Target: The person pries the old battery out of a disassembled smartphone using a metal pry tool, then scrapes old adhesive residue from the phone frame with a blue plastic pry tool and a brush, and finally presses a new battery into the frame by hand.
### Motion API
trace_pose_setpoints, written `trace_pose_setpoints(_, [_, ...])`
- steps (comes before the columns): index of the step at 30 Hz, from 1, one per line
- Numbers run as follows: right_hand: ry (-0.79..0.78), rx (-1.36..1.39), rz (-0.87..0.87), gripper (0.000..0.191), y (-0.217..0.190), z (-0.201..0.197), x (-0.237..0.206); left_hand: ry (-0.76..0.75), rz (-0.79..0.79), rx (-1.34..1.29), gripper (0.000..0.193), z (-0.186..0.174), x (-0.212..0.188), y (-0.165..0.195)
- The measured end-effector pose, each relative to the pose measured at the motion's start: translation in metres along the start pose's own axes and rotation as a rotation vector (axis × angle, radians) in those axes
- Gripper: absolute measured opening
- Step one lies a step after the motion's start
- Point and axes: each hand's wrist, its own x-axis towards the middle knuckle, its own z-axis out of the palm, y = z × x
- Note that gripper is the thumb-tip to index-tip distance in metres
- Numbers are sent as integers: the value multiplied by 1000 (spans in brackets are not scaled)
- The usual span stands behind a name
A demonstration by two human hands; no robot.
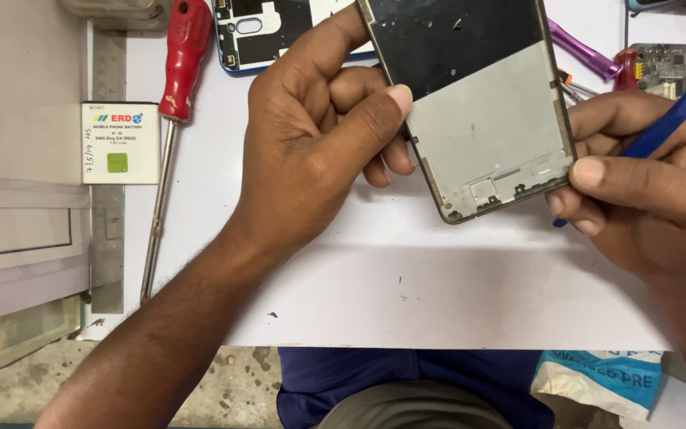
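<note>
Between both hands (pixel 311 135), the phone frame (pixel 478 103).

White tabletop (pixel 406 294) fills centre of frame, evenly lit. Grey panel (pixel 17 79) along left edge. Rough mottled concrete floor (pixel 232 389) at lower left, beneath tabletop edge.

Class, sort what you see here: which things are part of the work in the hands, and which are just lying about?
In hand:
- phone frame, gripped by the left hand and steadied by the right hand
- blue pry tool, in the right hand

Lying about:
- red screwdriver
- white phone battery
- blue-edged back cover
- purple tool
- circuit board
- metal ruler
</note>
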Motion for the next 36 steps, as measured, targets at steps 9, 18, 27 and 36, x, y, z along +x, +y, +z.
trace_pose_setpoints(9, [-7,42,-14,32,4,0,2,-23,6,-12,56,-1,-1,1])
trace_pose_setpoints(18, [-30,72,-32,34,2,2,3,-23,2,-29,56,-1,-2,1])
trace_pose_setpoints(27, [-19,47,-23,33,2,3,1,-30,4,-19,56,-1,-3,3])
trace_pose_setpoints(36, [-25,19,-20,33,-2,5,2,-57,-13,12,62,2,-3,3])
